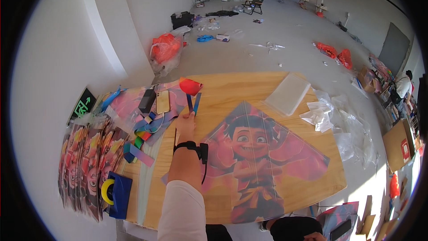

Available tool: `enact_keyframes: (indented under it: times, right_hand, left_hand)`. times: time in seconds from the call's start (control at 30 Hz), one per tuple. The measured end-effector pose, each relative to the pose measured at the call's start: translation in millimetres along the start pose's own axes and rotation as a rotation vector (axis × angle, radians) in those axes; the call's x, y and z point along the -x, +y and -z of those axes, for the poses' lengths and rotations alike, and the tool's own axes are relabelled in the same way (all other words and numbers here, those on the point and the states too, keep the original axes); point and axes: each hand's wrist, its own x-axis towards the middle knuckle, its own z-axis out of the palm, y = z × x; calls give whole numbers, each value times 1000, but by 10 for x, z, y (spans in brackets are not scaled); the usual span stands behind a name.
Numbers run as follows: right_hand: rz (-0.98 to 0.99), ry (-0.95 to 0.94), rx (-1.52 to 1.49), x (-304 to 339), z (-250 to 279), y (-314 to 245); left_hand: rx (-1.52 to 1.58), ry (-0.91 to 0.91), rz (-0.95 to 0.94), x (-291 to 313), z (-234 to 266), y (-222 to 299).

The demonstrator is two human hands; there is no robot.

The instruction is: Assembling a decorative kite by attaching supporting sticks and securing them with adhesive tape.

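Note:
My left hand reaches over the wooden table and pinches the lower end of a blue strip, which spreads into a V. Just beyond it lies a red curved piece. A large translucent kite with a printed cartoon figure is spread flat to the right of my left arm, partly under it. My right hand shows only in part at the lower edge, beside my knee; its fingers are mostly cut off. A black band with a small device is around my left wrist.
Left on the table are a phone, a black box, coloured ribbon pieces, and a blue tape dispenser. Packed kites hang at the left edge. Clear plastic sleeves lie at the far right, crumpled plastic beside the table.

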Motion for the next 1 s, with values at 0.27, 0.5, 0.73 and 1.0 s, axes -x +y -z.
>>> enact_keyframes:
  times: [0.27,0.5,0.73,1.0]
  right_hand:
    - [119,-81,84,-128,-99,-60]
    - [90,-75,105,-110,-184,-134]
    - [43,-55,114,-62,-185,-117]
    - [55,-35,105,-18,-108,-68]
  left_hand:
    - [224,-55,59,-121,18,-141]
    - [163,-52,-36,-53,32,-164]
    - [215,-71,-45,-124,68,-206]
    - [276,-66,-120,-24,32,-213]
